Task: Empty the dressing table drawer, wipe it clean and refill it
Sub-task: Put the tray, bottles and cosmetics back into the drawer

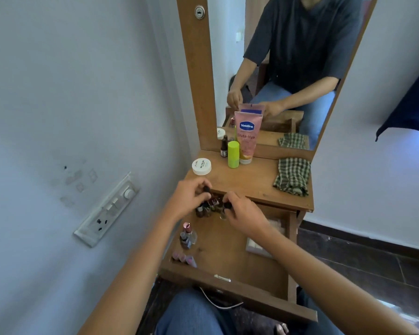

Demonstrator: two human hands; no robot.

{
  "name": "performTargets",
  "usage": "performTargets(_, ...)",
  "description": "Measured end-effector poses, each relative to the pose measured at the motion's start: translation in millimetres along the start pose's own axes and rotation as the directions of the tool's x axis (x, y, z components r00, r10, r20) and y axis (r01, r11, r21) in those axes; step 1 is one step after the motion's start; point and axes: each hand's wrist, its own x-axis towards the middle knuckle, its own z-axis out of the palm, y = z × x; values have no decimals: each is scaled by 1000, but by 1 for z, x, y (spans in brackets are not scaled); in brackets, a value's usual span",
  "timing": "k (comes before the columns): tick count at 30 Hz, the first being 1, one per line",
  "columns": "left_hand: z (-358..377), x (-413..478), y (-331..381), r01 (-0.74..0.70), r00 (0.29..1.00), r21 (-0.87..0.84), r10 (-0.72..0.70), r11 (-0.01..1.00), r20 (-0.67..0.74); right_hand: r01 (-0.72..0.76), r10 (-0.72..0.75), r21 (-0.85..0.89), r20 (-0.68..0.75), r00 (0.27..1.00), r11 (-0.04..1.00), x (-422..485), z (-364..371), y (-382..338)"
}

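The drawer (240, 294) is pulled out below the tabletop (252, 182), with small bottles (209, 207) clustered in its far left corner. A dark-capped bottle (206, 189) is pinched in the left hand (189, 199), and a clear bottle (223, 214) is pinched by its cap in the right hand (244, 213). A white jar (201, 166), green bottle (233, 154), pink tube (247, 137) and checked cloth (292, 176) are set on the tabletop.
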Motion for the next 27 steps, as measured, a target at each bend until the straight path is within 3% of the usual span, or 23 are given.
performTargets(5,27,-5,-18,45,991,284,-80,958,111,-84,82,30,51,995,996,-8,33,19)
performTargets(9,39,-3,-26,-21,991,414,-37,910,131,-137,135,13,96,986,990,-5,51,29)
performTargets(16,56,9,-42,-108,988,513,35,852,151,-141,129,121,103,986,983,-2,73,42)
performTargets(27,58,23,-55,-126,985,526,41,841,170,-292,296,335,41,954,896,6,92,44)
